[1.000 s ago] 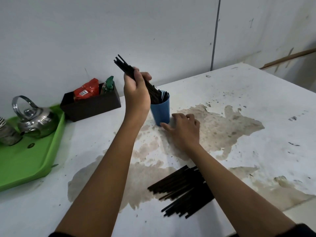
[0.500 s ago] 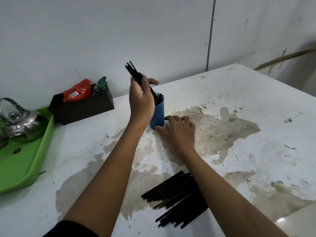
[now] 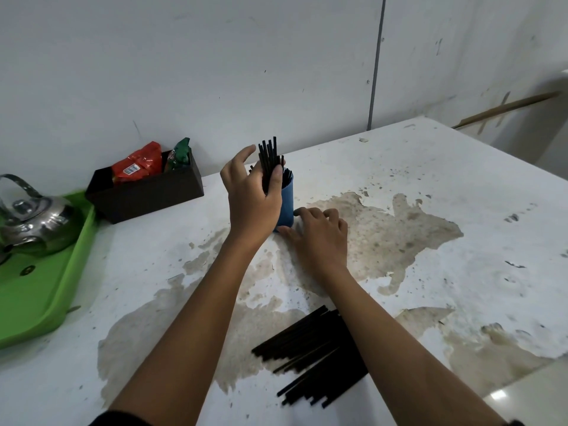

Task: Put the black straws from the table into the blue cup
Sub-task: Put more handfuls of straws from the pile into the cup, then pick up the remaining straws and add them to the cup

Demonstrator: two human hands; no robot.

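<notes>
Fingers (image 3: 276,179) of the left hand (image 3: 252,201) clasp upright black straws (image 3: 269,161) in the blue cup (image 3: 285,207).

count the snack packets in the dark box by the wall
2: a red-orange packet on the left side of the dark box, and a green packet on its right side. More could lie hidden lower inside.

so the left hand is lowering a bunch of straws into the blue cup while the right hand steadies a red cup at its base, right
Not quite: the head view shows only one cup, the blue cup, and the right hand steadies that same cup at its base. The left hand does hold the bunch of straws at its mouth.
</notes>
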